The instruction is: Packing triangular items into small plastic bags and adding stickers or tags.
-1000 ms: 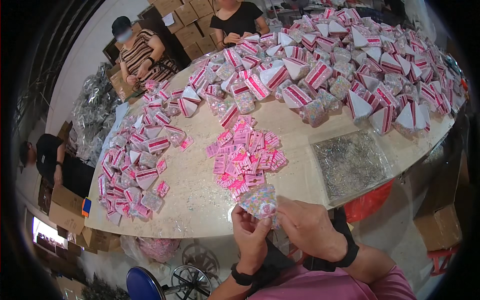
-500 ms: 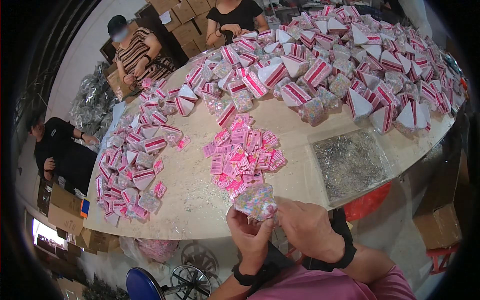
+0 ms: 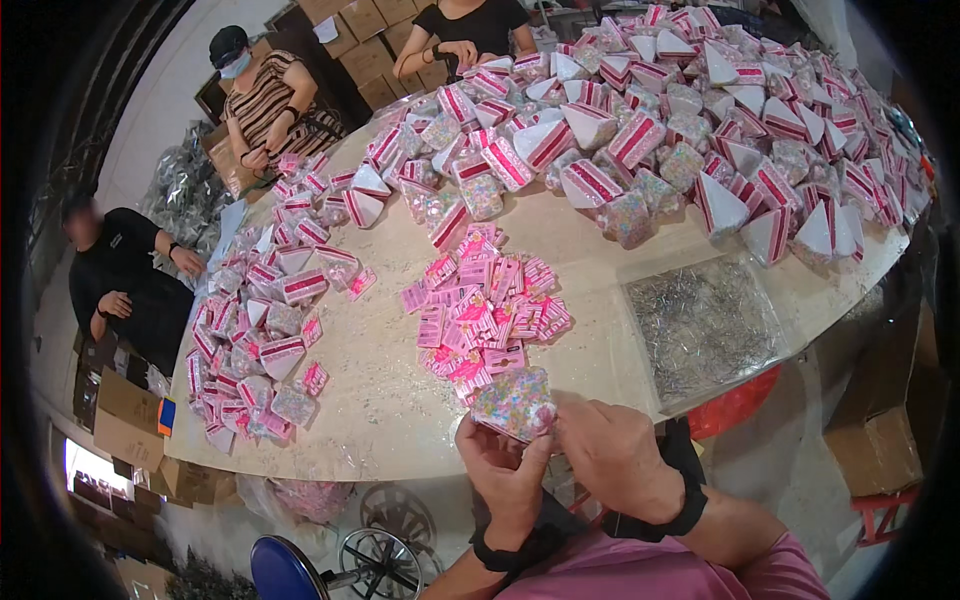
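Speckled wedge (image 3: 508, 400), pink ball (image 3: 543, 418) toward 4 o'clock, long axis unclear, shows broader than earlier; left hand (image 3: 503, 475) grips it, right hand (image 3: 618, 457) hold hidden.

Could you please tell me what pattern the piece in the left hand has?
The piece has multicoloured pastel speckles, best seen in the head view.

Pastel-speckled wedge (image 3: 508, 402), pink-and-white cards (image 3: 487, 318)

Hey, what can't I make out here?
All in the head view:
Whether the right hand pinches anything: hidden by the hand itself.
Underside of the sparkly wedge: faces away, into the left hand.
Head of the topmost co-worker: cut off by the top edge.
Thin silvery pieces at right: too small to count.
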A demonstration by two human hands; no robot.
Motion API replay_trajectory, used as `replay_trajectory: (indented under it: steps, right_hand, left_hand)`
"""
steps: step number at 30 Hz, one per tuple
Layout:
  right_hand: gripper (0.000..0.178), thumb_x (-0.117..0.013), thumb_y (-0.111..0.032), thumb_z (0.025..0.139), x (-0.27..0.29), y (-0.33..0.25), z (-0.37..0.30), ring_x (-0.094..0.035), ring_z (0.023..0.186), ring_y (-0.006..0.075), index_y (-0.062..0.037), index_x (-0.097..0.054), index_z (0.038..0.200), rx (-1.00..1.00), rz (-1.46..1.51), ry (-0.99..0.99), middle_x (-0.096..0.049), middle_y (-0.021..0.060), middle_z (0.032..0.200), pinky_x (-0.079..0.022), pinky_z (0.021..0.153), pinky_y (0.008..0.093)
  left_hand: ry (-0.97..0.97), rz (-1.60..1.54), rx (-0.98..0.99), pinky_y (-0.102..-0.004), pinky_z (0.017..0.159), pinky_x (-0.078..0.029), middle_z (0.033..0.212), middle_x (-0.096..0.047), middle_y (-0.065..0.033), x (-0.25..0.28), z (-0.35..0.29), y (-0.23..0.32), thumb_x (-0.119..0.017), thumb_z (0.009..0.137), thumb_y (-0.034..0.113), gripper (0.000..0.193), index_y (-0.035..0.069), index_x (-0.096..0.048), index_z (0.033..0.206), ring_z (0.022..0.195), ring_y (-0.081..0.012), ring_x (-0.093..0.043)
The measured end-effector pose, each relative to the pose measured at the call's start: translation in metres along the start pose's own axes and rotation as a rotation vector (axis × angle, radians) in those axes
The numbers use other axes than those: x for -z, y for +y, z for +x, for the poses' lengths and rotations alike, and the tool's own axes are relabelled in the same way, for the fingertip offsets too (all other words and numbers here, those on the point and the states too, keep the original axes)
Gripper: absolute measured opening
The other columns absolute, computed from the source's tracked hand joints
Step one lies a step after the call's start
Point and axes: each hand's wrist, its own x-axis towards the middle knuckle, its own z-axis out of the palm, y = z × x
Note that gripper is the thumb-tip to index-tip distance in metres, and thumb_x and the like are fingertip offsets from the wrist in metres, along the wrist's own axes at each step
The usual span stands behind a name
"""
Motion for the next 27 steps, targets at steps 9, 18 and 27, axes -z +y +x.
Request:
replay_trajectory:
  steps: [9,18,27]
  right_hand:
    - [0.014,-0.056,-0.007,0.076,0.0051,-0.0033,0.0061,-0.058,0.058,0.0301,-0.0011,-0.053,0.089,-0.008,0.029,-0.018,-0.056,0.0132,0.077,-0.046,0.050,0.0376]
    - [0.012,-0.057,-0.007,0.076,0.0043,-0.0043,0.0057,-0.058,0.059,0.0314,-0.0019,-0.053,0.086,-0.003,0.027,-0.031,-0.056,0.0131,0.076,-0.047,0.051,0.0389]
    - [0.022,-0.058,-0.006,0.077,0.0060,-0.0033,0.0060,-0.056,0.057,0.0285,-0.0025,-0.057,0.099,0.010,0.020,-0.020,-0.052,0.0102,0.065,-0.044,0.050,0.0377]
  left_hand:
    - [-0.007,0.005,0.008,-0.0350,0.092,-0.042,0.122,-0.042,-0.0136,-0.0011,0.0000,0.0030,-0.077,0.074,0.010,0.077,0.000,-0.025,0.130,0.110,-0.0217,-0.048]
    - [-0.023,0.031,0.012,-0.0336,0.089,-0.045,0.121,-0.043,-0.0131,0.0011,-0.0006,0.0069,-0.076,0.074,0.010,0.074,0.000,-0.027,0.128,0.108,-0.0209,-0.050]
    - [-0.029,0.037,0.024,-0.0341,0.090,-0.045,0.120,-0.044,-0.0136,0.0027,-0.0013,0.0041,-0.074,0.074,0.006,0.074,0.000,-0.026,0.129,0.107,-0.0215,-0.050]
